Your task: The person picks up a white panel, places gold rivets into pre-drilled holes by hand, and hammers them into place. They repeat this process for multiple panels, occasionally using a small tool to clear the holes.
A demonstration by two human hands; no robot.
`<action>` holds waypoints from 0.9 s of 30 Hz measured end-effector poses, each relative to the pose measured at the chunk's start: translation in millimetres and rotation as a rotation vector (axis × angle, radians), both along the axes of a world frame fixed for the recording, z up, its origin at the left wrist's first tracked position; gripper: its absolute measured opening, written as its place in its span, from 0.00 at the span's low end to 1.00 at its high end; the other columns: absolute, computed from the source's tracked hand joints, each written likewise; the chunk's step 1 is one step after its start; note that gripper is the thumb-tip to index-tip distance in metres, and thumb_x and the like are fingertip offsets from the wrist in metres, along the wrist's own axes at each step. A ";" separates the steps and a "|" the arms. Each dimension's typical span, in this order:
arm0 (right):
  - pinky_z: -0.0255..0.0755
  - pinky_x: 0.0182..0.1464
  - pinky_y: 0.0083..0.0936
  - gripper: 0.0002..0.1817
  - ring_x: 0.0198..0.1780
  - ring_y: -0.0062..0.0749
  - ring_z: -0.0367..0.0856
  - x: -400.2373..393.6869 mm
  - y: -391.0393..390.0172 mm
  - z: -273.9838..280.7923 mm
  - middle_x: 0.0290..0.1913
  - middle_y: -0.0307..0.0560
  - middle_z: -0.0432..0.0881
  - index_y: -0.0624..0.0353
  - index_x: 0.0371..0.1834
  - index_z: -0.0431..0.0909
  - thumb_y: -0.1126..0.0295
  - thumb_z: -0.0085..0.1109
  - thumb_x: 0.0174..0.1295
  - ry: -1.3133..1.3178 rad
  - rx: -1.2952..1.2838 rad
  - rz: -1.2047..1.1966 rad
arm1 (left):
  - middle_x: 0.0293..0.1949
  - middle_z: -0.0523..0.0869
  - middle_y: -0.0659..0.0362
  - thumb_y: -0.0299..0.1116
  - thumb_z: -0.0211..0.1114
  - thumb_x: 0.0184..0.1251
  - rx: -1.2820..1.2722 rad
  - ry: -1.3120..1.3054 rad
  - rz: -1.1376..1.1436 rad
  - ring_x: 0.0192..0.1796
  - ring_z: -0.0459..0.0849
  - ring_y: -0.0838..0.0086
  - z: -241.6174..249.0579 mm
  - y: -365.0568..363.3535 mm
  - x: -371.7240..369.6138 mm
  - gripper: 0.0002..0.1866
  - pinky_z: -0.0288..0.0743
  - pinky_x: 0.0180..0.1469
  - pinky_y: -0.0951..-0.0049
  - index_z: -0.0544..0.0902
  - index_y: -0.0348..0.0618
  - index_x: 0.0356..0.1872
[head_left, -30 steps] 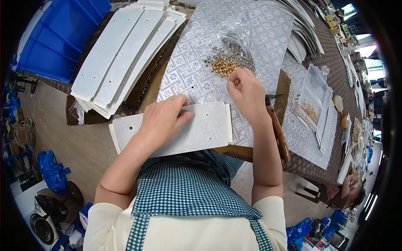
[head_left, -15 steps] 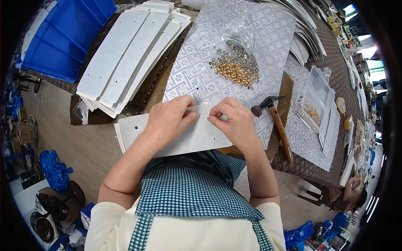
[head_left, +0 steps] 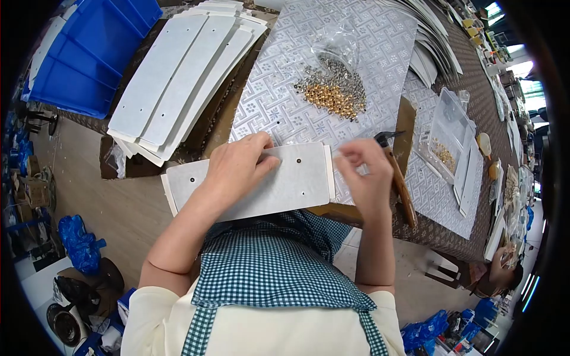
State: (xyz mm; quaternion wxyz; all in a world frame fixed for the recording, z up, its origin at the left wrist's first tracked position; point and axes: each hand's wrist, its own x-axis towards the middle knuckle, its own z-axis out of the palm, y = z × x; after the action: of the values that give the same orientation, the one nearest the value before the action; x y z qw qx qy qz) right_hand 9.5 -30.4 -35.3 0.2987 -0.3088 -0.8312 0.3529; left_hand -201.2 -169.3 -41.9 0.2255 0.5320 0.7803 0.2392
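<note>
A pale grey, curved-edged flat panel (head_left: 285, 178) lies across the table's front edge above my apron. It bears several small holes or dark-centred fittings, and another whitish sheet shows beneath it at both ends. My left hand (head_left: 240, 163) holds the panel down near its middle, fingers curled at the far edge and thumb on top. Off the panel's right end, my right hand (head_left: 368, 172) is in the air, its fingers smeared by motion. Beside it lies a hammer (head_left: 402, 193) with a wooden handle, its head partly hidden by that hand.
Gold and silver small metal fittings (head_left: 335, 98) spill from a clear bag (head_left: 335, 44) on the patterned sheet (head_left: 261, 107). Stacked panels (head_left: 172, 77) and a blue bin (head_left: 89, 59) stand left. A clear plastic box (head_left: 445, 130) with gold pieces sits right.
My right hand has left the panel and moved right, towards the hammer, uncovering a dark-centred fitting and the panel's right end. My left hand has stayed in place.
</note>
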 end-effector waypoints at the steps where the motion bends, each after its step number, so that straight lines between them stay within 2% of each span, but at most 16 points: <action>1: 0.78 0.43 0.27 0.12 0.40 0.33 0.83 17.0 8.4 1.5 0.40 0.45 0.82 0.62 0.40 0.82 0.80 0.71 0.53 -0.040 0.120 -0.118 | 0.39 0.89 0.51 0.40 0.69 0.64 0.007 -0.003 -0.001 0.42 0.88 0.56 -0.6 -0.4 -0.2 0.15 0.78 0.44 0.58 0.82 0.41 0.44; 4: 0.75 0.46 0.35 0.15 0.46 0.42 0.79 67.6 33.1 7.3 0.41 0.49 0.80 0.59 0.44 0.79 0.69 0.71 0.56 -0.406 0.365 -0.305 | 0.39 0.89 0.51 0.39 0.69 0.63 0.013 -0.017 0.001 0.42 0.88 0.57 0.9 -0.6 0.2 0.15 0.79 0.44 0.58 0.82 0.41 0.44; 5: 0.73 0.43 0.38 0.16 0.41 0.45 0.78 84.6 38.1 3.5 0.38 0.49 0.79 0.59 0.42 0.77 0.63 0.70 0.57 -0.508 0.346 -0.324 | 0.39 0.89 0.51 0.39 0.69 0.63 0.018 -0.014 0.000 0.42 0.88 0.57 0.3 -0.6 0.2 0.14 0.79 0.44 0.58 0.82 0.41 0.44; 8: 0.72 0.39 0.38 0.15 0.36 0.44 0.78 102.7 40.9 12.1 0.35 0.50 0.78 0.61 0.39 0.76 0.63 0.68 0.58 -0.721 0.010 -0.303 | 0.39 0.89 0.51 0.38 0.69 0.63 0.020 -0.014 0.006 0.41 0.88 0.57 -1.0 -0.5 0.7 0.14 0.78 0.44 0.59 0.82 0.41 0.44; 12: 0.71 0.34 0.31 0.14 0.30 0.38 0.78 102.3 24.1 12.2 0.32 0.47 0.78 0.62 0.38 0.75 0.70 0.71 0.57 -0.494 0.115 -0.259 | 0.38 0.89 0.51 0.38 0.69 0.63 0.003 -0.019 0.004 0.41 0.88 0.57 2.4 -0.9 0.4 0.14 0.78 0.44 0.59 0.82 0.41 0.44; 15: 0.72 0.33 0.24 0.14 0.29 0.30 0.79 91.0 -13.1 23.1 0.34 0.45 0.82 0.63 0.42 0.77 0.73 0.73 0.58 0.030 -0.224 -0.306 | 0.38 0.89 0.51 0.38 0.69 0.63 0.008 -0.025 0.003 0.41 0.88 0.56 1.7 -1.0 -0.2 0.14 0.78 0.44 0.58 0.82 0.41 0.44; 17: 0.67 0.29 0.13 0.12 0.28 0.16 0.72 89.1 -28.3 38.3 0.32 0.41 0.78 0.65 0.50 0.70 0.71 0.61 0.71 -0.023 0.249 -0.149 | 0.38 0.89 0.51 0.38 0.69 0.63 0.009 -0.030 -0.004 0.41 0.87 0.56 1.6 -0.2 -1.1 0.14 0.77 0.44 0.58 0.82 0.41 0.44; 18: 0.68 0.29 0.13 0.12 0.28 0.16 0.73 79.7 -43.8 52.4 0.32 0.42 0.78 0.65 0.50 0.70 0.70 0.61 0.71 -0.013 0.244 -0.150 | 0.38 0.89 0.50 0.38 0.68 0.63 0.009 -0.036 -0.005 0.41 0.87 0.56 0.9 -0.2 -1.3 0.14 0.77 0.44 0.58 0.82 0.41 0.44; 21: 0.70 0.29 0.19 0.12 0.27 0.23 0.76 63.2 -55.2 23.6 0.33 0.44 0.80 0.67 0.49 0.73 0.70 0.60 0.71 0.056 0.240 -0.058 | 0.38 0.89 0.50 0.38 0.68 0.63 0.011 -0.037 -0.007 0.42 0.87 0.56 1.3 0.6 -1.5 0.14 0.77 0.44 0.58 0.82 0.40 0.44; 22: 0.72 0.28 0.24 0.13 0.27 0.29 0.80 54.2 -55.4 18.8 0.33 0.48 0.82 0.67 0.50 0.74 0.70 0.60 0.70 -0.013 0.112 -0.022 | 0.38 0.89 0.50 0.38 0.68 0.63 0.009 -0.034 -0.006 0.42 0.87 0.56 1.6 -0.5 -1.3 0.14 0.77 0.44 0.58 0.82 0.40 0.44; 23: 0.74 0.30 0.36 0.15 0.29 0.48 0.83 45.5 -46.4 13.4 0.34 0.58 0.83 0.66 0.53 0.75 0.70 0.60 0.68 -0.402 0.398 0.086 | 0.38 0.89 0.50 0.38 0.68 0.63 0.007 -0.037 0.000 0.42 0.87 0.56 1.3 -1.3 -1.0 0.14 0.77 0.44 0.59 0.82 0.40 0.44; 25: 0.74 0.32 0.42 0.14 0.31 0.57 0.81 39.0 -46.8 7.2 0.32 0.62 0.81 0.63 0.53 0.76 0.70 0.60 0.67 -0.616 0.066 0.017 | 0.38 0.89 0.50 0.38 0.69 0.63 0.011 -0.040 0.003 0.42 0.87 0.56 1.5 0.3 -1.3 0.14 0.77 0.44 0.59 0.82 0.40 0.43; 26: 0.74 0.31 0.39 0.10 0.26 0.54 0.79 40.7 -44.2 17.2 0.26 0.57 0.78 0.62 0.48 0.75 0.71 0.60 0.68 -0.551 0.134 0.015 | 0.38 0.88 0.50 0.38 0.68 0.63 0.024 -0.042 -0.001 0.42 0.87 0.55 2.9 2.2 -2.4 0.14 0.77 0.45 0.57 0.81 0.40 0.43; 27: 0.74 0.30 0.36 0.12 0.27 0.51 0.82 42.8 -42.8 22.1 0.29 0.56 0.81 0.63 0.50 0.76 0.71 0.62 0.66 -0.432 0.145 0.005 | 0.39 0.88 0.49 0.38 0.67 0.63 0.026 -0.047 -0.005 0.42 0.87 0.53 3.7 1.0 -2.3 0.14 0.78 0.45 0.56 0.81 0.39 0.43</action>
State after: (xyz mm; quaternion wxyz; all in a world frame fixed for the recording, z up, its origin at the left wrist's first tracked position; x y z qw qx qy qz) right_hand 52.4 -73.2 -13.2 0.1342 -0.3531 -0.8997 0.2186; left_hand -203.4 -168.2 -38.2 0.2373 0.5310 0.7704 0.2613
